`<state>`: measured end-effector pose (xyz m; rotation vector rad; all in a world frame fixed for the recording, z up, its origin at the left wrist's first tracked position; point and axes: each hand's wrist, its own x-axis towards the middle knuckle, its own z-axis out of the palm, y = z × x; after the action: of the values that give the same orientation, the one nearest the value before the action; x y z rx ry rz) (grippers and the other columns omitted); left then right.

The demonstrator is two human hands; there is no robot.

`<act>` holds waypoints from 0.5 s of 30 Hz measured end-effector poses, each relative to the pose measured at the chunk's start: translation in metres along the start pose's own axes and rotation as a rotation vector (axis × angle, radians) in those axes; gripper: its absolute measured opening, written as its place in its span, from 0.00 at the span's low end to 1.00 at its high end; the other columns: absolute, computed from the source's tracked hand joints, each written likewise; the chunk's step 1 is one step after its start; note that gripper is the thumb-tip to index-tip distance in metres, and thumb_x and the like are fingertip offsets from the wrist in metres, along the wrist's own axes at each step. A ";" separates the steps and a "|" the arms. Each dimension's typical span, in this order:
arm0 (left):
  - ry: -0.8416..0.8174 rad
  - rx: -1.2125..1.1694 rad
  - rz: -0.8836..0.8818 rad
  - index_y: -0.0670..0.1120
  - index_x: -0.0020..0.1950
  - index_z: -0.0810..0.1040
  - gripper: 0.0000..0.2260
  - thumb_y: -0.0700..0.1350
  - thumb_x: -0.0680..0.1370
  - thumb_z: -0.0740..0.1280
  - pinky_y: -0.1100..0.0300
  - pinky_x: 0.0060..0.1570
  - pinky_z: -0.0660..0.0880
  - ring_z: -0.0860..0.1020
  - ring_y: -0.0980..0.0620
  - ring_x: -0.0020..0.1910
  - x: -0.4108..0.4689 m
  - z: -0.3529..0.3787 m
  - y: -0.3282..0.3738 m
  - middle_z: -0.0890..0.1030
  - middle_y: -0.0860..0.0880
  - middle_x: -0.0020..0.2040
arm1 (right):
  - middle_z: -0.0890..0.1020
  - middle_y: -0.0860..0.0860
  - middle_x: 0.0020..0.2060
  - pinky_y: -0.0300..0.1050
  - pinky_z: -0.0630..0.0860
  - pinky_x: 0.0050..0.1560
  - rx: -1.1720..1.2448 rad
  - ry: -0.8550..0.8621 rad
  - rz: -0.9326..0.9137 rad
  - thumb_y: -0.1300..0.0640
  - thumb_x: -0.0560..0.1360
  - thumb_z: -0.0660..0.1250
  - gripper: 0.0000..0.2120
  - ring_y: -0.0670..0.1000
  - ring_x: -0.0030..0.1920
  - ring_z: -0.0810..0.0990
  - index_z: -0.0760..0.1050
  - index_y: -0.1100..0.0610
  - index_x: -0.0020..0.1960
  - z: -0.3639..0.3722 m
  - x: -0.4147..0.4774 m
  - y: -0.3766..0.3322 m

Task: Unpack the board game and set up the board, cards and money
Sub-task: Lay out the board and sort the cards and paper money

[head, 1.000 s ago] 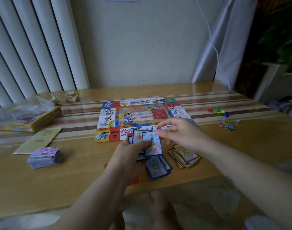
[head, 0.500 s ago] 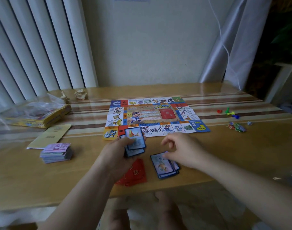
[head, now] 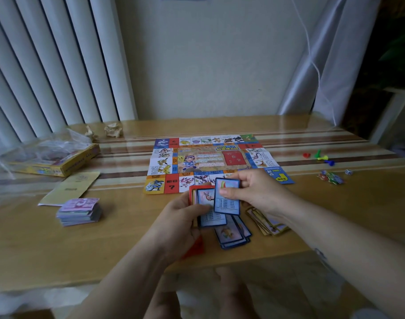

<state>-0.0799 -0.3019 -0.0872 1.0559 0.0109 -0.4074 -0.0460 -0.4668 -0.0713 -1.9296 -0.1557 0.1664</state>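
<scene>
The colourful game board (head: 206,157) lies unfolded at the table's middle. My left hand (head: 180,217) grips a small deck of cards (head: 208,208), blue-bordered on top with red ones behind. My right hand (head: 256,192) pinches one blue card (head: 228,199) just above that deck. Under my hands lie a pile of blue cards (head: 232,234), a pile of yellow cards (head: 266,223) to its right, and red cards (head: 195,247) partly hidden by my left wrist. A stack of paper money (head: 79,211) sits at the left.
The yellow game box (head: 58,162) under a clear plastic bag stands at far left, a folded leaflet (head: 70,188) beside it. Coloured pawns (head: 319,156), tokens (head: 330,177) and a die (head: 348,172) lie at right. Two crumpled paper balls (head: 114,130) sit at the back.
My right hand left the blue pile on the table and rose to the deck, now pinching a blue card. My left hand lifted the deck slightly. The yellow pile is uncovered again.
</scene>
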 end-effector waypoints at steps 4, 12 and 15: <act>0.027 0.069 0.038 0.41 0.55 0.75 0.09 0.33 0.77 0.61 0.54 0.44 0.82 0.84 0.47 0.45 0.003 0.002 0.001 0.85 0.42 0.45 | 0.82 0.46 0.37 0.27 0.69 0.28 0.020 -0.022 -0.006 0.58 0.73 0.71 0.07 0.36 0.30 0.78 0.78 0.56 0.51 -0.001 0.001 -0.001; 0.123 0.104 0.072 0.42 0.52 0.76 0.08 0.33 0.75 0.65 0.54 0.42 0.82 0.84 0.46 0.44 0.015 0.008 -0.001 0.84 0.42 0.46 | 0.85 0.54 0.44 0.45 0.77 0.42 -0.010 -0.008 0.019 0.57 0.72 0.71 0.04 0.52 0.47 0.82 0.79 0.54 0.47 -0.009 0.005 0.003; 0.071 0.063 0.046 0.41 0.53 0.77 0.07 0.35 0.77 0.63 0.55 0.43 0.82 0.84 0.46 0.46 0.010 0.006 0.000 0.85 0.42 0.45 | 0.84 0.56 0.46 0.46 0.77 0.42 -0.021 0.026 0.030 0.58 0.73 0.71 0.05 0.54 0.50 0.82 0.79 0.55 0.48 -0.011 0.006 0.006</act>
<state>-0.0714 -0.3104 -0.0858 1.1308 0.0372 -0.3297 -0.0378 -0.4781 -0.0735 -1.9552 -0.1110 0.1602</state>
